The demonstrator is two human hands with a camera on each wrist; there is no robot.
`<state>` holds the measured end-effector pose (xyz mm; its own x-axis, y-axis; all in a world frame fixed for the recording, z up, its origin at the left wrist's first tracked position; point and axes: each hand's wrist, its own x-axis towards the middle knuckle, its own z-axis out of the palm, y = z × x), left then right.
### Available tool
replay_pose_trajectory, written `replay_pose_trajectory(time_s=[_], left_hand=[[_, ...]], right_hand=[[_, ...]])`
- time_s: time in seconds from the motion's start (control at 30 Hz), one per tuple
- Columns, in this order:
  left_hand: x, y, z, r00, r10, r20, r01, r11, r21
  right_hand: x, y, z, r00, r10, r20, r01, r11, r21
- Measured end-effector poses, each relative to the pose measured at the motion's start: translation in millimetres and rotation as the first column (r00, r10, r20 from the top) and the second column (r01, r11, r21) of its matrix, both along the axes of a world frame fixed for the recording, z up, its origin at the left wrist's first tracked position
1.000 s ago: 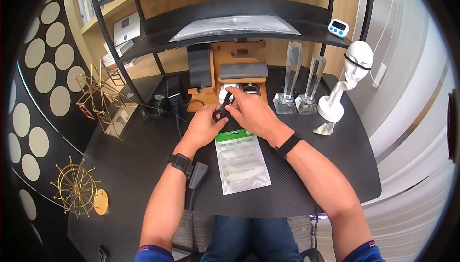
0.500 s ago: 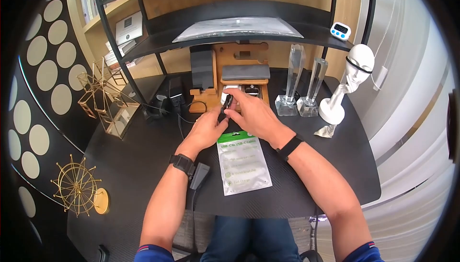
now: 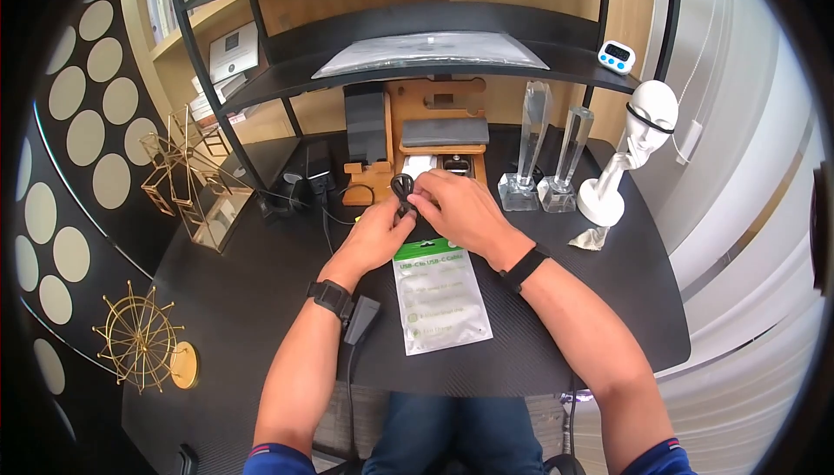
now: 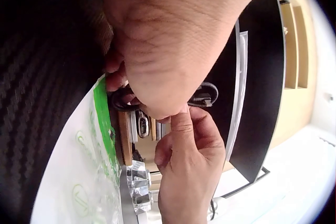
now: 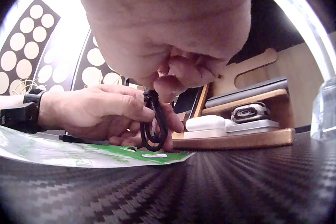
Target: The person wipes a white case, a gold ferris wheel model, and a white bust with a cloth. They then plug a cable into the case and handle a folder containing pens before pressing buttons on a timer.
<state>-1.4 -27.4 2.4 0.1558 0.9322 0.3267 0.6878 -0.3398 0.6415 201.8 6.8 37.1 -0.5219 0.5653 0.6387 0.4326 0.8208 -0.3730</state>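
Above the desk, both hands are at a black coiled cable [image 3: 401, 186], bunched at its middle with loops at both ends. In the right wrist view the left hand [image 3: 379, 235] holds the lower loops of the cable [image 5: 162, 124] between thumb and fingers. Fingertips of the right hand [image 3: 463, 209] pinch the bundle at its bunched middle. A connector end [image 4: 208, 103] sticks out beside the upper loop in the left wrist view. Just below the hands lies a white and green pouch [image 3: 445, 305], printed "USB-C to USB-C Cable".
A wooden desk stand [image 3: 359, 199] with a white case and a watch is behind the hands. Two crystal trophies [image 3: 534, 132] and a white head figure [image 3: 601, 201] stand right. A gold wheel ornament [image 3: 139, 345] sits left. A black shelf [image 3: 278, 84] spans the back.
The cable has turned in the hands, and its upper loop now shows above the fingers. The right fingers have shifted slightly down and right. The pouch lies as before.
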Motion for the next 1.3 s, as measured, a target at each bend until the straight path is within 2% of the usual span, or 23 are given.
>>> replay_pose_trajectory(time_s=[0.1,0.23,0.3,0.4,0.47,0.53,0.6,0.67,0.8,0.87,1.0,1.1,1.3], left_hand=[[2.3,-3.6,7.5,0.997,0.019,-0.070,-0.021,1.000,-0.023],[4.0,-2.7,8.0,0.999,-0.044,-0.010,0.044,0.999,0.013],[7.6,-8.8,18.3,0.999,-0.018,-0.049,0.014,0.996,-0.083],[3.1,-3.6,9.1,0.999,0.002,-0.051,-0.006,0.997,-0.078],[4.9,-5.8,12.8,0.999,0.010,-0.044,-0.013,0.997,-0.073],[6.4,-8.9,13.5,0.999,0.015,-0.037,-0.018,0.996,-0.085],[7.7,-9.9,15.6,0.992,-0.010,-0.123,0.003,0.998,-0.056],[9.9,-10.7,18.0,0.994,-0.013,-0.108,0.004,0.997,-0.081],[12.3,-13.5,22.4,0.994,-0.011,-0.104,-0.004,0.990,-0.138],[8.6,-9.8,14.4,0.996,-0.024,-0.091,0.014,0.993,-0.115],[5.9,-6.3,9.5,0.996,-0.056,-0.063,0.053,0.997,-0.058],[7.7,-8.9,14.9,0.996,-0.053,-0.074,0.045,0.993,-0.106],[8.9,-9.6,14.9,0.996,-0.055,-0.067,0.049,0.995,-0.089]], right_hand=[[-0.2,3.1,-7.7,1.000,-0.017,-0.025,0.017,1.000,0.020],[-2.1,1.0,-2.8,0.993,-0.021,-0.114,0.023,1.000,0.015],[-1.5,0.1,-2.5,0.989,0.000,-0.149,0.003,1.000,0.020],[-0.9,-0.3,-0.5,0.992,0.038,-0.119,-0.034,0.999,0.036],[0.0,-6.1,4.7,0.999,-0.023,-0.040,0.021,0.999,-0.050],[0.2,-4.8,6.4,0.998,-0.030,-0.050,0.028,0.999,-0.039],[0.1,-5.3,1.7,0.997,-0.042,-0.062,0.040,0.999,-0.036],[-0.7,-1.7,-1.7,0.997,-0.044,-0.058,0.045,0.999,0.009],[-0.4,2.6,-5.5,0.998,-0.028,-0.063,0.027,1.000,-0.015],[-0.5,0.7,-2.4,0.998,-0.059,-0.007,0.058,0.995,-0.075],[-1.5,1.9,-4.1,0.997,-0.072,0.003,0.072,0.995,-0.071],[-0.3,-0.5,-0.8,0.997,-0.075,0.003,0.075,0.996,-0.050],[-0.5,-4.6,4.8,0.995,-0.101,0.012,0.102,0.990,-0.101]])
